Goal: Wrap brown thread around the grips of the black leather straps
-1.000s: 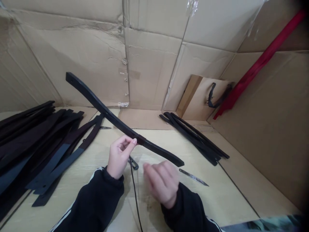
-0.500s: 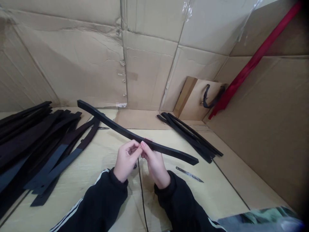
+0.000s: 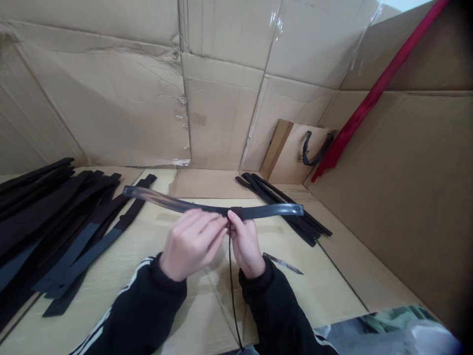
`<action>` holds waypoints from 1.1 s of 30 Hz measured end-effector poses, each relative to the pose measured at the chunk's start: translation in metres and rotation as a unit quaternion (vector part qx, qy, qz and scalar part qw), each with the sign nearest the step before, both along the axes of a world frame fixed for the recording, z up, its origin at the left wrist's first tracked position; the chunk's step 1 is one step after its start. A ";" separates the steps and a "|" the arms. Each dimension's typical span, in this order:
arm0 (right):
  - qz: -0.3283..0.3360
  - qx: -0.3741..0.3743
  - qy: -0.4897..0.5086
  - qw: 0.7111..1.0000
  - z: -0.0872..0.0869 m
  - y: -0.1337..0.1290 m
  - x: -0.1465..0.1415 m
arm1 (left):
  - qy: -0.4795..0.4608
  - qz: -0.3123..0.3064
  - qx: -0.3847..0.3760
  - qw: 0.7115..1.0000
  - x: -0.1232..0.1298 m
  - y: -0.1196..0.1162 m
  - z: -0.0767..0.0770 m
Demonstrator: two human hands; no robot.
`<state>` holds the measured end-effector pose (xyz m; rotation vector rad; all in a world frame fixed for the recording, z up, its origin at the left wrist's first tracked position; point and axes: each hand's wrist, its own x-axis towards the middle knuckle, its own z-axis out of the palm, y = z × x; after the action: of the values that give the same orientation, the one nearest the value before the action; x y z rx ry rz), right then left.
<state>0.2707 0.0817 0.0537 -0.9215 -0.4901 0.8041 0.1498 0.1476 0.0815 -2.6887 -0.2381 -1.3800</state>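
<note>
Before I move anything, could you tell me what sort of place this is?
Likely a small handcraft workplace walled with cardboard: dark strips lie piled at the left, a pointed blade lies on the tabletop, and the right hand holds a curved bar.

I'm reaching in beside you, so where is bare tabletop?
Between the left sleeve and the strip pile; also right of the right sleeve, below the blade. Crowded: far left, under the pile, and the middle, with left hand, right hand, curved strip and cord.
</note>
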 end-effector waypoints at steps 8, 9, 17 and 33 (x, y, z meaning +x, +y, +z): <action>0.087 -0.033 -0.041 0.995 0.001 -0.005 0.007 | 0.138 0.104 0.150 0.974 -0.036 0.057 0.004; 0.103 -0.037 -0.046 0.993 0.001 -0.006 0.007 | 0.131 0.119 0.156 0.972 -0.038 0.060 0.000; 0.049 0.010 -0.083 0.995 0.002 -0.011 0.005 | 0.090 0.180 0.140 0.969 -0.039 0.040 -0.007; 0.013 0.014 -0.086 0.996 0.004 -0.018 0.001 | 0.015 0.176 0.018 0.984 -0.030 0.019 -0.009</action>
<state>0.2719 0.0636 0.0580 -0.9640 -0.6626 0.7435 0.1201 0.1670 0.0727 -2.4786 -0.6425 -1.2224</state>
